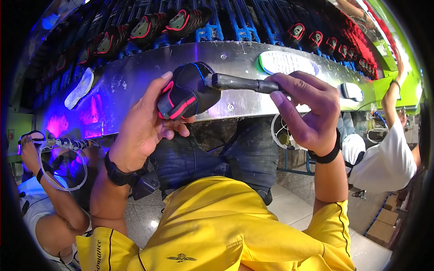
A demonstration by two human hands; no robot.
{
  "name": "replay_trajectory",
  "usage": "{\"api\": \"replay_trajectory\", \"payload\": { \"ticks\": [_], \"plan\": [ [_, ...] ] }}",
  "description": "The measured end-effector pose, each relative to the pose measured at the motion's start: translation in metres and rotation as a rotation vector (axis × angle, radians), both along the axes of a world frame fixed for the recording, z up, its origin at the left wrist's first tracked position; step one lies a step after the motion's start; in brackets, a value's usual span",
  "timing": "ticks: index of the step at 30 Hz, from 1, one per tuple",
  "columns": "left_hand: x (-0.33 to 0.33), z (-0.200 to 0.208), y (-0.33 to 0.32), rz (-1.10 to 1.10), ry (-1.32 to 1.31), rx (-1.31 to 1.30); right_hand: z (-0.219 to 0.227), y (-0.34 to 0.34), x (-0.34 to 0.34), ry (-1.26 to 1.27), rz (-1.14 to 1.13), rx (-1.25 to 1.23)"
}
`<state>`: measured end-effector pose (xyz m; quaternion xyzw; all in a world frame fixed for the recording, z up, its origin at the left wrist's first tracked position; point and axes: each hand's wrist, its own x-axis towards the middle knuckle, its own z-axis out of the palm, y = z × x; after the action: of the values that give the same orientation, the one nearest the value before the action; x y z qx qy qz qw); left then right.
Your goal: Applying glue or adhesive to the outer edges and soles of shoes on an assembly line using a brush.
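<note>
My left hand (147, 115) grips a black shoe upper (192, 88) with red-pink trim and a thin blue line, held up over the near edge of the metal bench. In my right hand (312, 110) is a brush (244, 84) with a dark handle, pinched between thumb and fingers. Its bristle end touches, or comes very close to, the black side of the upper. Part of the upper is hidden behind my left fingers. On the bench beyond my right hand lies a white shoe sole (289, 63) with a green edge.
Behind the metal bench (149, 58) runs a conveyor of blue slats (242, 27) carrying several black shoes (187, 20) with red trim. Other white soles (80, 89) lie on the bench. A co-worker sits at left; another, in a white shirt (384, 153), sits at right.
</note>
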<state>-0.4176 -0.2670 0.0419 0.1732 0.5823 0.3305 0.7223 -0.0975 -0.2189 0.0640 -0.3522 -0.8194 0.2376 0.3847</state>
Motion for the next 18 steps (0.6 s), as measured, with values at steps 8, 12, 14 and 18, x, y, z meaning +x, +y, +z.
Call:
{"api": "replay_trajectory", "payload": {
  "ticks": [8, 12, 14, 18],
  "plan": [
    [-0.002, -0.026, -0.016, 0.094, -0.446, -0.126, -0.013, 0.019, 0.004, 0.053, 0.038, 0.019],
    [0.007, -0.017, -0.015, 0.050, -0.497, -0.214, -0.024, 0.024, 0.006, 0.122, 0.060, -0.023],
    [0.013, -0.012, -0.018, 0.114, -0.501, -0.282, -0.030, 0.025, 0.006, 0.170, 0.083, -0.088],
    [0.020, -0.013, -0.023, 0.094, -0.455, -0.259, -0.045, 0.023, 0.010, 0.191, 0.097, -0.150]
  ]
}}
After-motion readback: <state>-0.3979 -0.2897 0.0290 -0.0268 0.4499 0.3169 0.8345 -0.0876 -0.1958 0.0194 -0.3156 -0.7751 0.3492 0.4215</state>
